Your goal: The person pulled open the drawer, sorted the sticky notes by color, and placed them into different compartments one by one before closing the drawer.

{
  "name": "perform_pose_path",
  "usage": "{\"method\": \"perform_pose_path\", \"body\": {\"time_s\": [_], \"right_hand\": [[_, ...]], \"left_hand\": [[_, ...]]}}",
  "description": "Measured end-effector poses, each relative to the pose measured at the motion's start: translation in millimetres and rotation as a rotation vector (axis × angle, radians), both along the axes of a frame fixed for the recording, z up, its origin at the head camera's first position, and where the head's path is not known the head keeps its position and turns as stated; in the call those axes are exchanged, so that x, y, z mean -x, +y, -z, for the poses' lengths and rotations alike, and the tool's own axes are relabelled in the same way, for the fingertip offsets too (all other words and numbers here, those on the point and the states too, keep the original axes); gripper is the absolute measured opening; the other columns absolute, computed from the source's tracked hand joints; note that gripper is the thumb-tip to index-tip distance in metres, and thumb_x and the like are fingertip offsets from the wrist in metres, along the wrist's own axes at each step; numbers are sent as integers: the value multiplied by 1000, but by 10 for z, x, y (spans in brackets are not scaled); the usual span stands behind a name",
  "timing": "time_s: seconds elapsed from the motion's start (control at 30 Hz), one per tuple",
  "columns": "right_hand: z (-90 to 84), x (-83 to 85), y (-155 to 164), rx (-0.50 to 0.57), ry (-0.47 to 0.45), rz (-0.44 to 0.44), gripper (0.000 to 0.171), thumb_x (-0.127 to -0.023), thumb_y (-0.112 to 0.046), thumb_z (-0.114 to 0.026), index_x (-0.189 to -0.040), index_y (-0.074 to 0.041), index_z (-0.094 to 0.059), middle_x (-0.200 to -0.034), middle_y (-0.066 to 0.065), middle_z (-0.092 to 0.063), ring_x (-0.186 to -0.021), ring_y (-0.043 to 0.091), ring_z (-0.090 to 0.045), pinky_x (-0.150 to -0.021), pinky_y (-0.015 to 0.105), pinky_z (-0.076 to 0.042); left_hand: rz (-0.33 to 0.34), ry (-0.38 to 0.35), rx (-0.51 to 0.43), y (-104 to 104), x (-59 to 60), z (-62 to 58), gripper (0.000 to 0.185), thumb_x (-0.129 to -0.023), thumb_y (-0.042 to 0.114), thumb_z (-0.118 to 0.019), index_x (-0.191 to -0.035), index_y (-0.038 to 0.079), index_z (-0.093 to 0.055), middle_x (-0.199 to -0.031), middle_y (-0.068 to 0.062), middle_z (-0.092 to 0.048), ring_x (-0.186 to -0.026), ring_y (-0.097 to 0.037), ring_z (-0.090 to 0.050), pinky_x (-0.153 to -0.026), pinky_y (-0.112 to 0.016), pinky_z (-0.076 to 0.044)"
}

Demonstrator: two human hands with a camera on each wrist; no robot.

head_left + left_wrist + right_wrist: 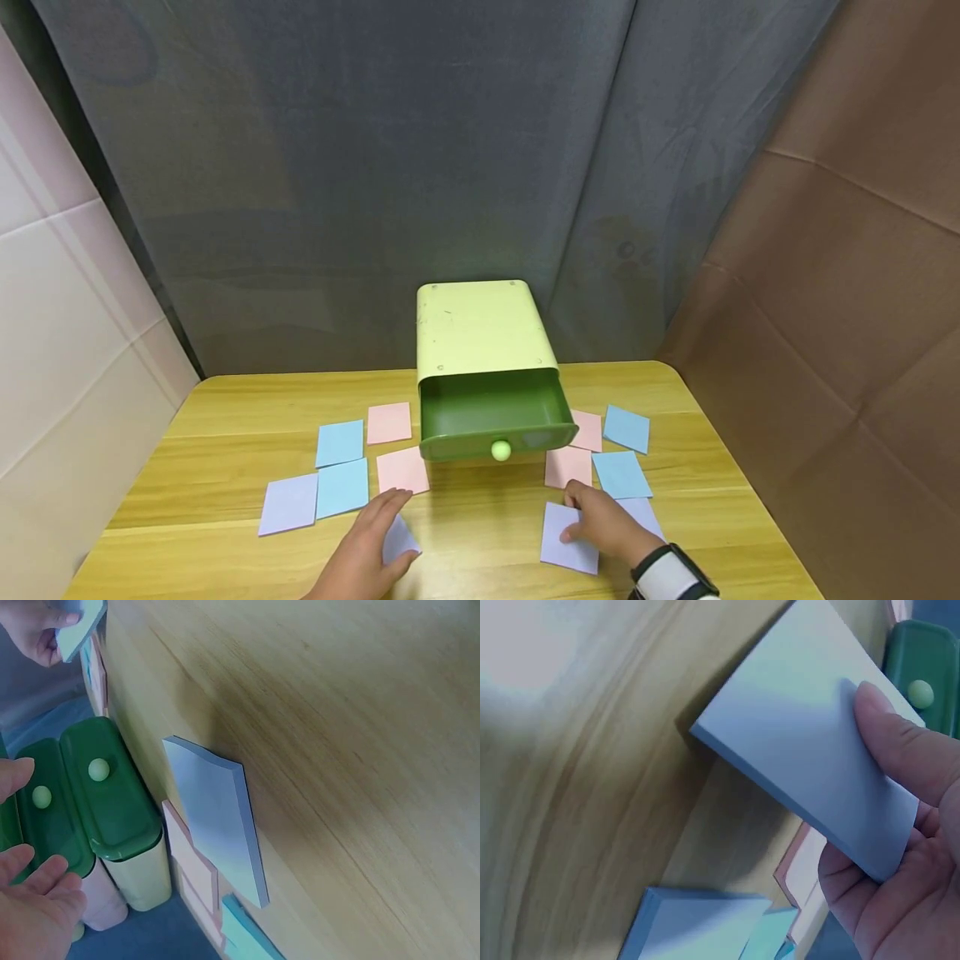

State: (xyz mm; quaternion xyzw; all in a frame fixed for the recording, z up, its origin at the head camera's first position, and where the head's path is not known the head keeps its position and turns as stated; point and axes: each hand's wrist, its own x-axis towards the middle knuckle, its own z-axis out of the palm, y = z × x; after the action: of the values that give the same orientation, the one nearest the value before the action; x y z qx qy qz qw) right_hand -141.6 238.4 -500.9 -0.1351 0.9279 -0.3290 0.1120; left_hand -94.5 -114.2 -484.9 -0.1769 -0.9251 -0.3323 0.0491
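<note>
Wooden table: the yellow-grained wooden table (480,533) is cut off at the near edge in the head view.
Drawer box: a pale green metal box with a pulled-out dark green drawer (491,412) sits at the table's middle; its inside looks bare, and its body hides part of the pink pads just beside it.
Scattered pads: pink, blue and lavender square paper pads (341,487) lie on both sides of the drawer box.
Right hand: the right hand (603,523) pinches a lavender square note pad (567,537), thumb on top, one edge lifted off the table; the fingers beneath are hidden.
Left hand: the left hand (363,546) lies flat with straight fingers over another lavender pad (399,540), covering most of it.
Knob: a small light green round knob (501,451) sits on the drawer front.
</note>
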Motion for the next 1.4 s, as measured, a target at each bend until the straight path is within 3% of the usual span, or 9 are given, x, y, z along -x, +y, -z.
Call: {"method": "perform_pose_path", "body": {"time_s": [0.27,0.5,0.77,1.1,1.4], "right_hand": [[-101,-21,63,-22,-52,80,34,-74,-11,-79,-83,-8,-47,-72,-1,-45,-68,15,-44,-55,23,-36],[-287,-17,101,-34,0,184,28,-75,-10,-78,-84,-8,-52,-73,-2,-50,-68,14,-47,-55,23,-41],[-543,10,165,-38,57,230,25,-77,-11,-78,-86,-8,-55,-76,-1,-51,-70,14,-47,-57,25,-41],[-1016,100,311,-66,130,292,26,-84,-12,-74,-97,-2,-54,-86,6,-60,-75,20,-55,-59,32,-49],[-1446,168,303,-93,302,283,28,-85,-9,-73,-104,2,-55,-94,16,-64,-76,25,-59,-59,34,-50]], "left_hand": [[-5,-5,-10,4,-8,-22,65,-74,13,-82,-131,4,-54,-131,-14,-54,-122,-36,-51,-91,-51,-50],[-19,-32,-16,-2,-26,-30,66,-75,14,-82,-133,4,-53,-133,-15,-53,-124,-37,-49,-94,-52,-48],[-31,-21,-19,0,-54,-21,67,-74,15,-83,-133,6,-53,-134,-14,-53,-123,-36,-50,-92,-50,-50],[-32,47,32,-4,-63,1,68,-73,18,-84,-132,6,-54,-133,-13,-54,-123,-34,-51,-91,-48,-51],[-40,85,48,-15,-60,4,67,-72,19,-85,-131,6,-56,-132,-10,-55,-123,-31,-51,-91,-48,-51]]}}
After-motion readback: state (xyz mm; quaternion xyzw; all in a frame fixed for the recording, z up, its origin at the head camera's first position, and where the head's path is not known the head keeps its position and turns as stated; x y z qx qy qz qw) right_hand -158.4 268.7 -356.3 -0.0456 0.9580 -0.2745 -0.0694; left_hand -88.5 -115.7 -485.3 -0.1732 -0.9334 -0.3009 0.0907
